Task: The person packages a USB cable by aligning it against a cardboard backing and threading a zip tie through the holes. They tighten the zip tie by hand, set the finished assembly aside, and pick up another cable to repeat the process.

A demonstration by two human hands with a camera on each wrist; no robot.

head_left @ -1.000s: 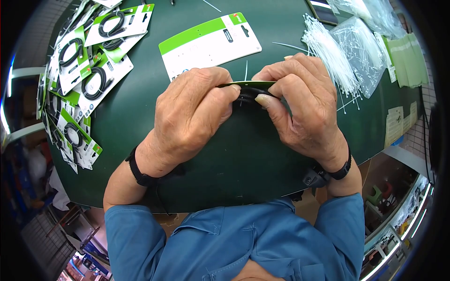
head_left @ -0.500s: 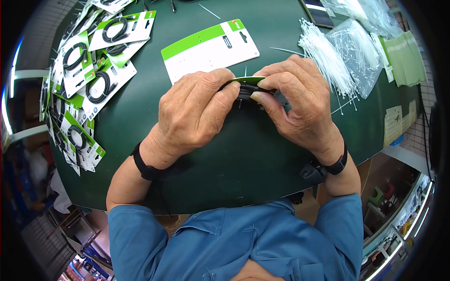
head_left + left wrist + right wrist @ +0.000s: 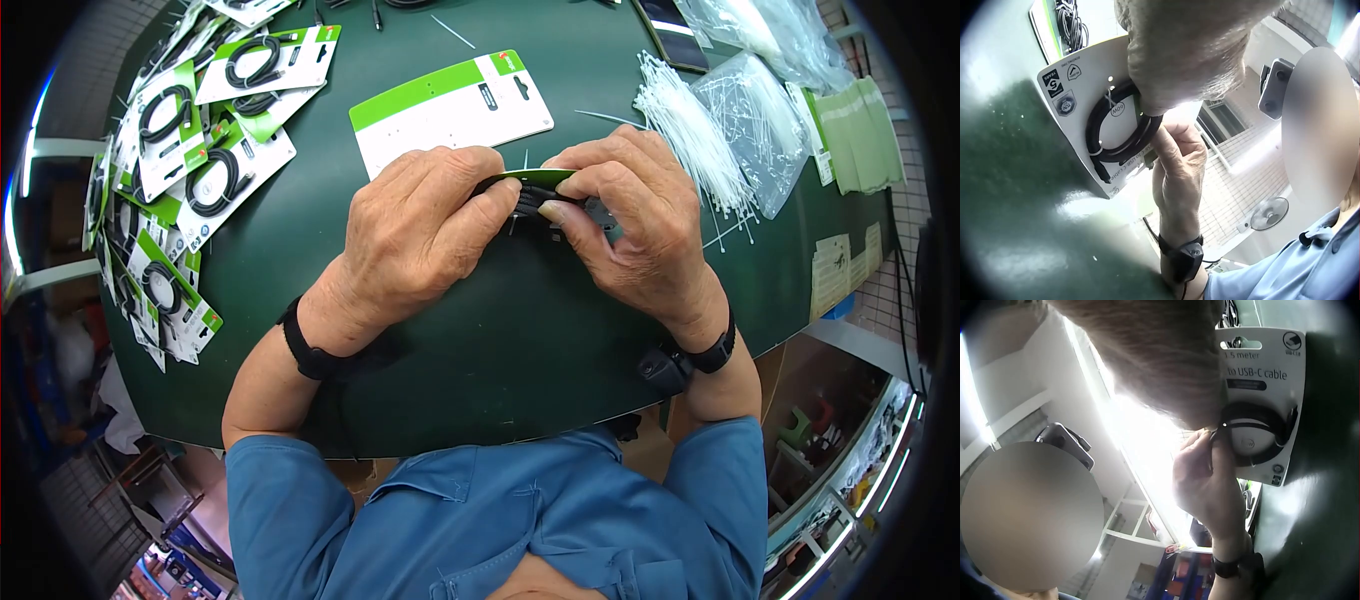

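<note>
Both hands hold a printed packaging card [image 3: 1085,75] upright between them, with a coiled black USB-C cable [image 3: 1094,128] against its face. In the head view only the card's green top edge shows, above the dark cable loops. My left hand [image 3: 425,225] pinches the card and coil at the left, thumb on the near side. From the right, my right hand [image 3: 640,220] pinches card and cable between thumb and fingers. White cable ties cross the coil in the left wrist view, and a thin tie end [image 3: 526,158] sticks up behind the card.
A bare green-and-white card [image 3: 450,110] lies just beyond the hands. Carded cables [image 3: 215,180] are heaped at the left. Loose white cable ties [image 3: 690,130], a plastic bag of ties [image 3: 760,130] and a phone [image 3: 672,32] lie at the right of the green table [image 3: 450,370].
The right hand has come slightly inward, its fingers closer along the card's edge. More of the black coil shows between the thumbs. Both hands keep hold of the card.
</note>
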